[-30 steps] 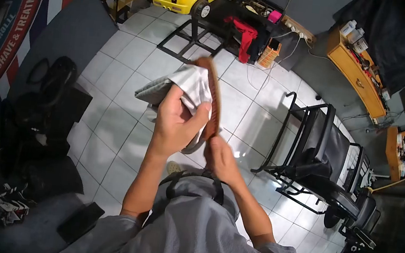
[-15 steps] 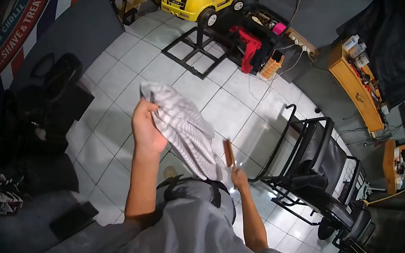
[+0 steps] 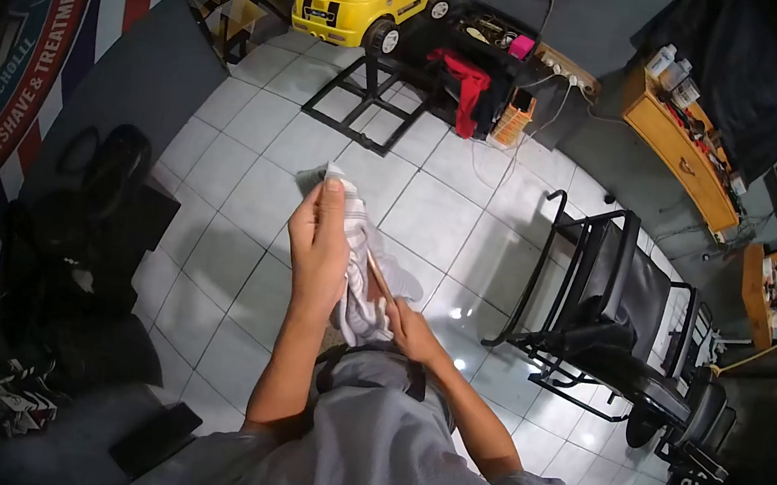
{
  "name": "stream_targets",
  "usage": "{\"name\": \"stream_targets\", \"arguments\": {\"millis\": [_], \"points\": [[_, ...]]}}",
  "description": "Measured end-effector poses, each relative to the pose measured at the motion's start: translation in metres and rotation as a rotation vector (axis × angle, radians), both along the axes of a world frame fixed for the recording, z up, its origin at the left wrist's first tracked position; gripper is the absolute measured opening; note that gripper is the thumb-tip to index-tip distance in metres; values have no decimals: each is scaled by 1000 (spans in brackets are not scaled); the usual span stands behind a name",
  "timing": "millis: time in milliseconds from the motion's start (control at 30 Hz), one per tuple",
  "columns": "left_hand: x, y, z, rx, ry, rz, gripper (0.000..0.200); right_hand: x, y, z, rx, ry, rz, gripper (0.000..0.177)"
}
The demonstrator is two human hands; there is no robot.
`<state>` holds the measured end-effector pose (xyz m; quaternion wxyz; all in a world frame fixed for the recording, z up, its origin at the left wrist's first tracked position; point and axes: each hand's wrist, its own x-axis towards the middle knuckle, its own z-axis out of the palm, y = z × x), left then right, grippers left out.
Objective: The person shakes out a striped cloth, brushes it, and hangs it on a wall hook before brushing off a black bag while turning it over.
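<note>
My left hand (image 3: 318, 246) pinches the top of a striped white-and-grey cloth (image 3: 351, 320), thumb pressed on its upper corner. The cloth hangs down in folds in front of my waist. In my right hand (image 3: 414, 335) is the handle of a brown brush (image 3: 381, 278), its head tilted up to the left against the cloth. The brush's bristles are hard to make out here. Both hands are close together over the tiled floor.
A black barber chair (image 3: 627, 294) stands to the right, near a wooden wall shelf (image 3: 676, 160) with bottles. Ahead are a yellow toy car (image 3: 363, 5), a black metal base frame (image 3: 365, 111) and a red cloth (image 3: 468, 89). Dark seating (image 3: 62, 330) lines the left.
My right hand has moved left and up, bringing the brush from beside the cloth onto it. My left hand has shifted right, and the cloth now hangs narrower.
</note>
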<state>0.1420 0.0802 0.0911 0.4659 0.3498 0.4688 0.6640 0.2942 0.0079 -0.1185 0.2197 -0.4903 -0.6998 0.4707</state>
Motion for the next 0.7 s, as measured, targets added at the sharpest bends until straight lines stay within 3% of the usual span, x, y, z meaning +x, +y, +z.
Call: {"name": "stream_targets", "arguments": {"millis": [67, 100, 133, 233, 333, 400, 467, 533, 600, 700], "points": [[-2, 4, 5, 78, -22, 25, 33, 29, -15, -115, -74, -219, 109, 32], [-3, 5, 8, 115, -33, 35, 34, 43, -27, -146, -105, -378, 219, 30], [-7, 3, 10, 141, -60, 5, 33, 56, -33, -166, -135, -537, 329, 29], [-12, -8, 22, 215, -105, 22, 30, 78, -24, -199, -495, -733, 258, 26], [-15, -15, 37, 108, 162, -33, 30, 85, -21, -217, -101, -725, 108, 34], [-32, -13, 23, 12, 467, -111, 32, 79, -3, -177, -415, -329, -397, 40], [-26, -15, 19, -15, 602, -60, 32, 60, 11, -66, -508, 334, -517, 40], [-15, -16, 14, -1, 730, -19, 32, 46, 22, 32, -596, 776, -405, 37], [-4, -18, 15, -13, 785, -101, 32, 30, 18, 95, -466, 952, -291, 37], [9, -19, 25, 10, 810, -202, 30, 16, 11, 117, -448, 1038, -120, 37]]}}
